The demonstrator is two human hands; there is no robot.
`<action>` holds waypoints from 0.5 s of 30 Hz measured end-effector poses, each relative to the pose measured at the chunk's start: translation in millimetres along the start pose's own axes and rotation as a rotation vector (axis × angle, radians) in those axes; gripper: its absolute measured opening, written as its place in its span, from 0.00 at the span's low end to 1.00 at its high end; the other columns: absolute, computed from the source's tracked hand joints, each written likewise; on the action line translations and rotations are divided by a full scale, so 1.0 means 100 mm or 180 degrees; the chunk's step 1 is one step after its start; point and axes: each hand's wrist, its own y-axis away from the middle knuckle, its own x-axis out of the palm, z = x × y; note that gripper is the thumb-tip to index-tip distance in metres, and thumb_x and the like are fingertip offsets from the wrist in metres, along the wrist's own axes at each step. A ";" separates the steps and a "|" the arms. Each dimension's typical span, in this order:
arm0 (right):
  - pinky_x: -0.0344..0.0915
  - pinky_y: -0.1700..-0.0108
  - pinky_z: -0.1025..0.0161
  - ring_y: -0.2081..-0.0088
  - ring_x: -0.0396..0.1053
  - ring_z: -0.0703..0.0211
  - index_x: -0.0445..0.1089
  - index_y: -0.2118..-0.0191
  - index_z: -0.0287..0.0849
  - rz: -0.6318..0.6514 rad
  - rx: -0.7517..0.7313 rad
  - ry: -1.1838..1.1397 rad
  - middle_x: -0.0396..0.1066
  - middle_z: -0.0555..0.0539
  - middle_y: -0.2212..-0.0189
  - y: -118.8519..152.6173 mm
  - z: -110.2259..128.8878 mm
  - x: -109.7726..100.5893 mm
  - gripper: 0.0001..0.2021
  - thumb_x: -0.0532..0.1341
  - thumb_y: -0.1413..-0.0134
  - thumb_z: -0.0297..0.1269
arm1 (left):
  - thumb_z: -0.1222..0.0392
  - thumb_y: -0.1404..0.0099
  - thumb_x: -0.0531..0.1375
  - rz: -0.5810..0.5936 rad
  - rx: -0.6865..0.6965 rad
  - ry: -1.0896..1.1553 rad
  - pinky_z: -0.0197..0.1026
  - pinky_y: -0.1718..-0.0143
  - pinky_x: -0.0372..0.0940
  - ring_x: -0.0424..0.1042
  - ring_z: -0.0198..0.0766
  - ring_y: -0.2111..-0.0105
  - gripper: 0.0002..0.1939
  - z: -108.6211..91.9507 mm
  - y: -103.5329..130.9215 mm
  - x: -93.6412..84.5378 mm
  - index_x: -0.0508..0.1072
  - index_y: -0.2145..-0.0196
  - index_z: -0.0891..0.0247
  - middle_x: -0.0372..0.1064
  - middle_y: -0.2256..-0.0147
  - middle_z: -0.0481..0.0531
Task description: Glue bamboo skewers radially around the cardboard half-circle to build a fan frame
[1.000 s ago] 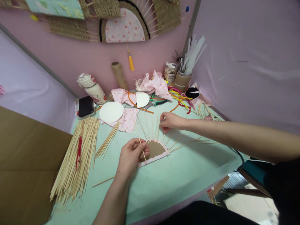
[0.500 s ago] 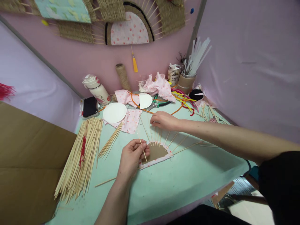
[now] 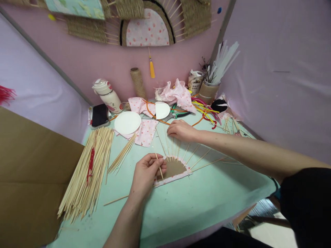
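Note:
My left hand [image 3: 148, 168] pinches a thin bamboo stick [image 3: 158, 163] between thumb and fingers, with the stick's lower end over a half-round cardboard piece [image 3: 176, 168]. That piece is edged in pink dotted fabric, and several bamboo sticks [image 3: 191, 154] fan outward from its curved side. My left fingers cover its left end. Beyond the curve, my right hand [image 3: 181, 131] is closed, palm down, with its bent fingers at the outer end of one fanned stick. The fingertips themselves are partly hidden.
Left of my hands lie a large pile of bamboo sticks [image 3: 85, 175] and a smaller bundle [image 3: 122, 154]. Behind are a white oval [image 3: 127, 122], pliers [image 3: 178, 114], a phone [image 3: 100, 115], a bottle [image 3: 108, 96] and a twine spool [image 3: 138, 82]. Cardboard [image 3: 33, 179] stands at the left.
The view has shifted slightly. Both hands keep nearly the same places and grips, and the cardboard piece lies as before.

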 end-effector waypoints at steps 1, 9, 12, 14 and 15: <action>0.53 0.56 0.57 0.53 0.66 0.51 0.78 0.63 0.42 0.0004 -0.0005 -0.0001 0.78 0.45 0.58 -0.01 0.00 0.00 0.10 0.58 0.41 0.28 | 0.50 0.59 0.74 0.0000 0.0017 -0.0009 0.37 0.73 0.71 0.73 0.35 0.77 0.22 0.00 0.00 0.00 0.74 0.71 0.65 0.74 0.76 0.51; 0.56 0.56 0.59 0.58 0.66 0.53 0.77 0.62 0.41 -0.0233 -0.0102 -0.0243 0.77 0.44 0.60 0.16 -0.18 -0.28 0.07 0.61 0.43 0.29 | 0.49 0.60 0.74 -0.0012 -0.0007 -0.0025 0.37 0.71 0.72 0.74 0.35 0.75 0.24 0.01 -0.02 -0.01 0.74 0.70 0.66 0.74 0.76 0.51; 0.59 0.56 0.59 0.60 0.67 0.55 0.77 0.63 0.41 0.0090 -0.0205 -0.0480 0.76 0.44 0.63 0.42 -0.26 -0.43 0.06 0.62 0.44 0.29 | 0.48 0.59 0.75 0.0023 -0.0029 -0.0025 0.36 0.70 0.72 0.74 0.35 0.74 0.24 0.03 -0.03 -0.02 0.74 0.69 0.66 0.75 0.75 0.52; 0.60 0.56 0.60 0.60 0.67 0.56 0.77 0.64 0.41 0.0403 -0.0241 -0.0620 0.76 0.45 0.65 0.64 -0.27 -0.48 0.05 0.62 0.44 0.30 | 0.49 0.58 0.75 0.0049 -0.0045 -0.0041 0.36 0.70 0.72 0.75 0.35 0.74 0.24 0.04 -0.03 -0.03 0.74 0.69 0.66 0.75 0.75 0.52; 0.60 0.57 0.61 0.61 0.67 0.56 0.77 0.65 0.41 0.0529 -0.0260 -0.0662 0.75 0.45 0.66 0.75 -0.27 -0.48 0.06 0.62 0.43 0.30 | 0.49 0.58 0.75 0.0060 -0.0049 -0.0055 0.36 0.70 0.72 0.75 0.36 0.74 0.24 0.04 -0.03 -0.03 0.74 0.69 0.66 0.75 0.75 0.52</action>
